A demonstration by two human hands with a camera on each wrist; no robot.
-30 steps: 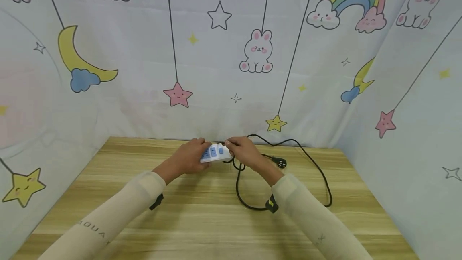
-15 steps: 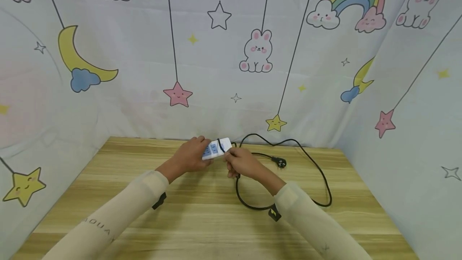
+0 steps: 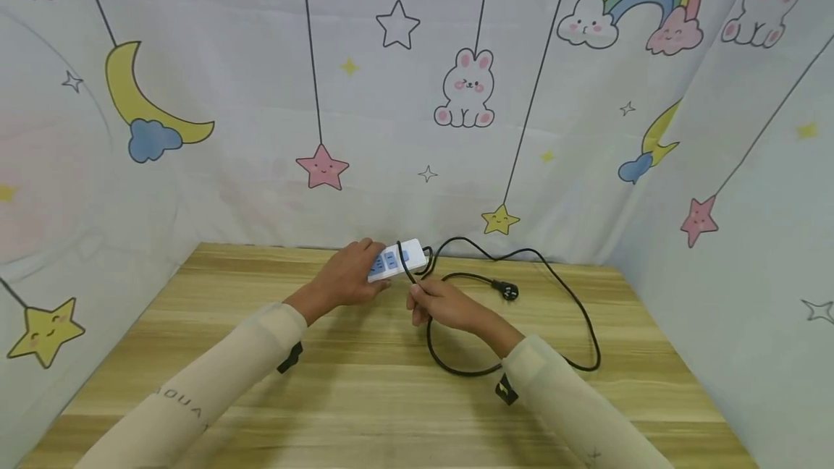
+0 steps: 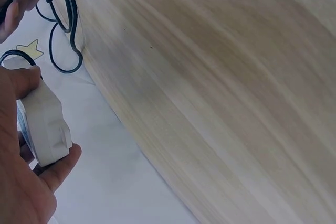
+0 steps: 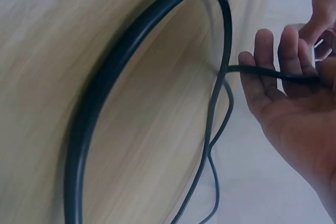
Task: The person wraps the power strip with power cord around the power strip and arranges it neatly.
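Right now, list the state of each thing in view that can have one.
Power strip: tilted, visible sockets empty
Black cable: loosely looped, passing across the strip's face
Plug: unplugged, on the table
Left hand: gripping the power strip
Right hand: holding the cable

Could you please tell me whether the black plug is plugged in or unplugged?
Unplugged: the black plug lies on the table, prongs exposed, in no socket.

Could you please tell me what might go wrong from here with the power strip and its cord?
The cord crosses the power strip and might slip off if the right hand lets go. The cord's slack loops on the table could tangle or drag the loose plug.
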